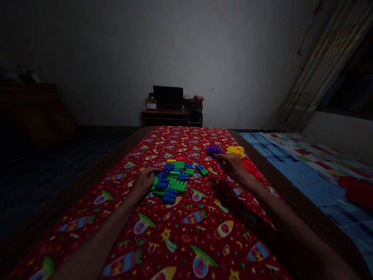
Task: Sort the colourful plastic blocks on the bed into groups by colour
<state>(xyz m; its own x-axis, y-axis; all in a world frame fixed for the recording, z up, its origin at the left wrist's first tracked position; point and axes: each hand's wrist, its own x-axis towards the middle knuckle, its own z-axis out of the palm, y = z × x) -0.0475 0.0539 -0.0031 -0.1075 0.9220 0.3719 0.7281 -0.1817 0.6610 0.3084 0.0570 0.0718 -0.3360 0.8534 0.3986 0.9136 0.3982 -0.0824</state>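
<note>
A heap of green and blue plastic pegs [174, 181] lies in the middle of a red cloth printed with rockets [186, 229]. My left hand [145, 181] rests at the heap's left edge, fingers curled against the pegs. My right hand [233, 166] reaches to the far right, fingers bent, its tips beside a purple pile [213, 149]. A yellow pile [236, 150] sits just beyond that hand and a red pile [250, 168] lies at its right side. Whether either hand grips a peg is hidden in the dim light.
The cloth covers a long wooden table with edges at left and right. A chequered blue mat [309, 171] with a red object [357, 191] lies to the right. Far back against the wall stands a low desk with a dark screen [168, 97]. A curtain [323, 66] hangs at the right.
</note>
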